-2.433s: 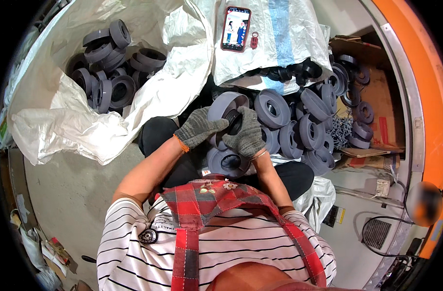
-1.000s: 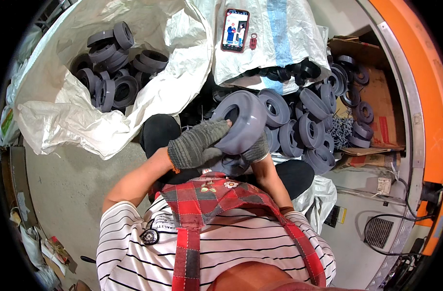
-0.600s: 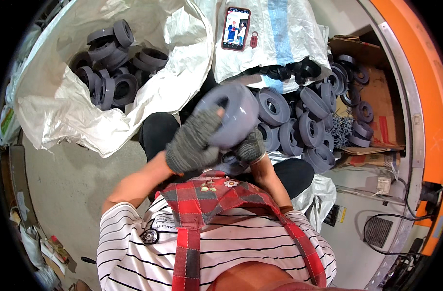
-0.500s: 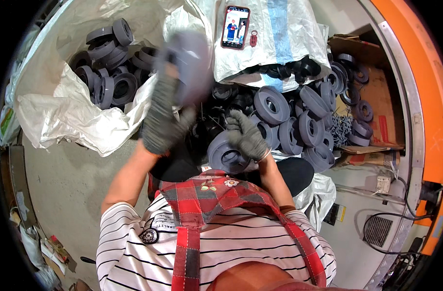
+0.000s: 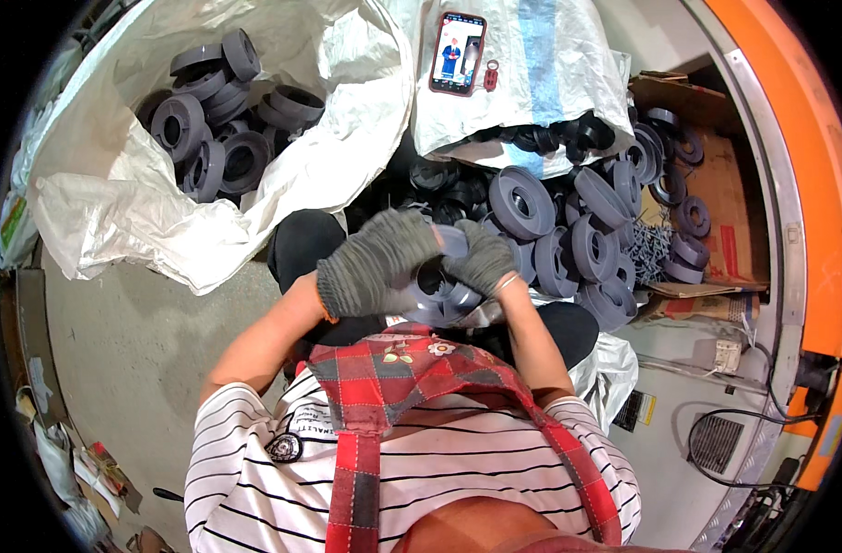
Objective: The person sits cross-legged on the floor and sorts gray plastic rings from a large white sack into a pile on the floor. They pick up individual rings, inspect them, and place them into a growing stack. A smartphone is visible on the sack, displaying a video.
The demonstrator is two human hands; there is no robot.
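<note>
A seated worker in grey knit gloves grips a grey plastic ring (image 5: pixel 437 279) with both hands just above the lap, in front of a red plaid apron (image 5: pixel 412 378). The left hand (image 5: pixel 375 263) is curled over the ring's left side and upper face, fingers closed across it; the right hand (image 5: pixel 484 258) is closed on the right rim, fingers wrapped down over the edge. A loose heap of similar rings (image 5: pixel 578 230) lies just beyond the hands and to the right, some flat, some standing on edge, and a white woven sack (image 5: pixel 255 194) to the left holds more of them. A phone (image 5: pixel 457 52) with a lit screen rests on a second white sack at the top of the view.

The likeliest trouble is a slip: smooth plastic in thick gloves could twist free and drop into the lap or knock the rings standing on edge in the heap, sending them rolling. The phone sits on a sloping sack above the heap and could slide down if the sack is jostled.

The ring is a dull blue-grey, round, with a dark central hole and a raised collar about it; the gloves hide much of its face, so its full outline cannot be made out
</note>
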